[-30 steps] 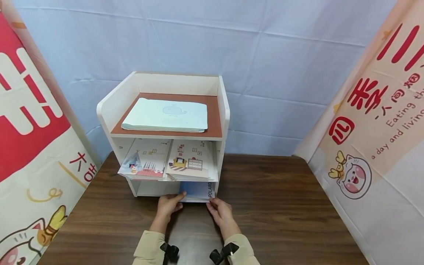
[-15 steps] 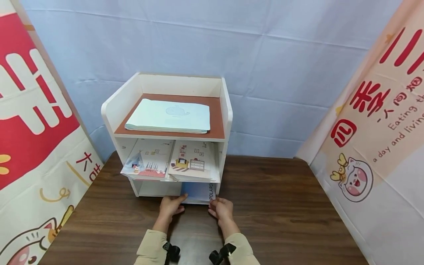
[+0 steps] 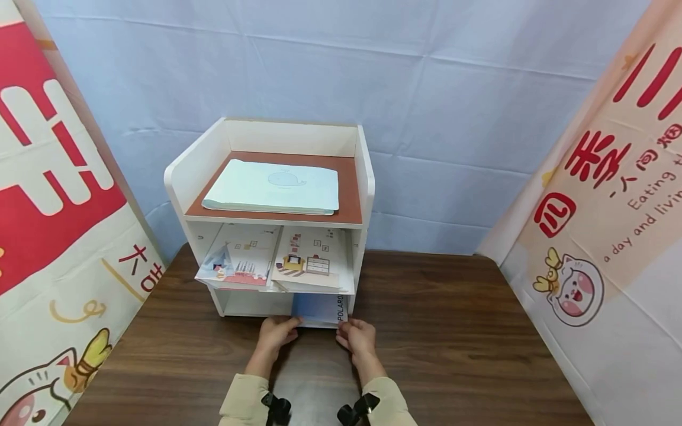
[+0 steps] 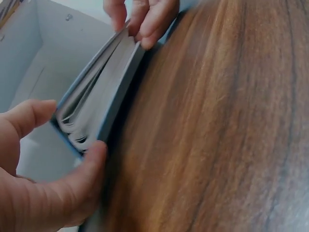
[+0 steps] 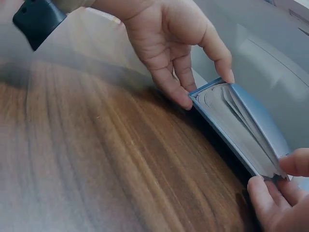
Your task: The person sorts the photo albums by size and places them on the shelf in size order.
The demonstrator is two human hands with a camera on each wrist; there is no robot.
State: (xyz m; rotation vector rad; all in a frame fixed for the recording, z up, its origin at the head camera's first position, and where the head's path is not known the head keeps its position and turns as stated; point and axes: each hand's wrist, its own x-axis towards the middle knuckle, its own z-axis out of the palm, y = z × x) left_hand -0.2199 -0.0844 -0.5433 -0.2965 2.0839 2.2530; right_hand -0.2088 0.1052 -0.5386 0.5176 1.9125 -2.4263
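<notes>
A blue photo album, lettered "POLARO" at its right end, lies in the right part of the bottom compartment of a white desk shelf. My left hand pinches its left front corner, thumb on the upper cover and a finger at the lower cover. At the right front corner, my right hand pinches it the same way. In both wrist views the album's page edges face out, slightly fanned between the covers. The album's back part is hidden beneath the middle shelf.
Booklets on the middle shelf jut past its front edge, just above the album. A light-blue whale-printed pad lies on top. The shelf stands on a brown wooden table, with printed cloths at the sides.
Over the last second the view shifts slightly. My left thumb has drawn back to the album's front edge. The album and my right hand stay nearly where they were.
</notes>
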